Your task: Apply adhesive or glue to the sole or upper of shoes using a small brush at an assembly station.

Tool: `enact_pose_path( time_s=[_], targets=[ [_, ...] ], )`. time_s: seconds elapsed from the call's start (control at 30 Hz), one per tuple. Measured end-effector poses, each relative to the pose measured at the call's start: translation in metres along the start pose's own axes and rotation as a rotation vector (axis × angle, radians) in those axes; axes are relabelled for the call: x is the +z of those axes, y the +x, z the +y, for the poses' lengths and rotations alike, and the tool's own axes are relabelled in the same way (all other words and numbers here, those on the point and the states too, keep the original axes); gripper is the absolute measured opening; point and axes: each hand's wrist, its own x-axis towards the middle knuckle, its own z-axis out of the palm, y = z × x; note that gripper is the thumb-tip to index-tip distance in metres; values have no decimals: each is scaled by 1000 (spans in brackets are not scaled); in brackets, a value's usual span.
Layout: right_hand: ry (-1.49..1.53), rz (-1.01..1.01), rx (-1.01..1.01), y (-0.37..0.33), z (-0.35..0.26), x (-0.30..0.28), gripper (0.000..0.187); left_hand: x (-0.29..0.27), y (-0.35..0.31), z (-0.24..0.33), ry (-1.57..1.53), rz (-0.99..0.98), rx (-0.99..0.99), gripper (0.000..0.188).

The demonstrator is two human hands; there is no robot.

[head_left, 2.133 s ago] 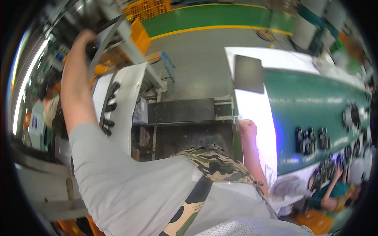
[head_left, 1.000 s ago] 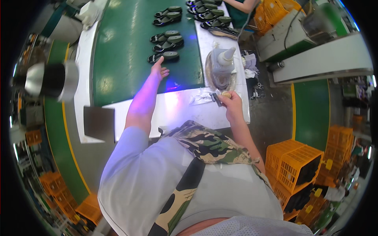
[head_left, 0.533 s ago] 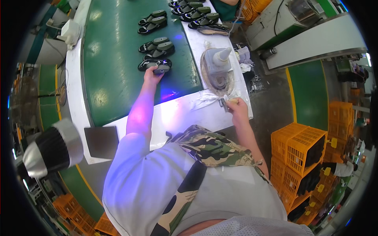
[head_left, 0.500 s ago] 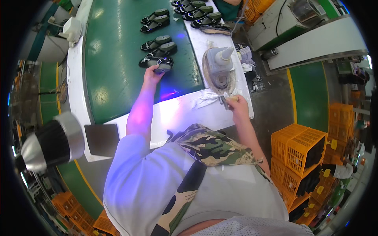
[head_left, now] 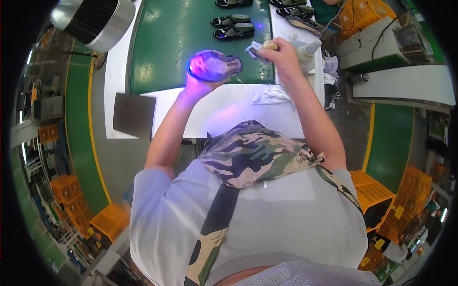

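Shoe (head_left: 217, 67) | far side hidden | left grip (head_left: 199, 87) clasps it | right grip (head_left: 284, 56) pinches tool (head_left: 270, 46), tip unclear

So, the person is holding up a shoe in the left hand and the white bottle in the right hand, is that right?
Not quite: the right hand holds a tan-handled tool, not the white bottle, as the head view shows. The left hand does hold up a shoe.

Shoe workshop. Sandals (head_left: 234, 31) line the green worktop (head_left: 164, 57). Orange crates (head_left: 371, 188) stand right of it; a yellow-edged walkway (head_left: 80, 128) runs left of it.
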Motion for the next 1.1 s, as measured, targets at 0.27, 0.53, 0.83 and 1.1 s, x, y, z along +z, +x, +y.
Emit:
enact_pose_path(
  time_s=[0.27, 0.53, 0.83, 1.1],
  targets=[
    [216, -276, -83, -1, -11, 54, 24, -37, -22, 44, 222, 39, 516, 55],
    [313, -339, -99, -7, -13, 60, 20, -33, -30, 70, 412, -15, 497, 51],
    [353, -429, 48, -25, -18, 49, 22, -21, -24, 70, 513, -34, 449, 49],
    [276, -461, -22, -35, -45, 42, 22, -11, -23, 69, 608, -108, 268, 60]
  ],
)
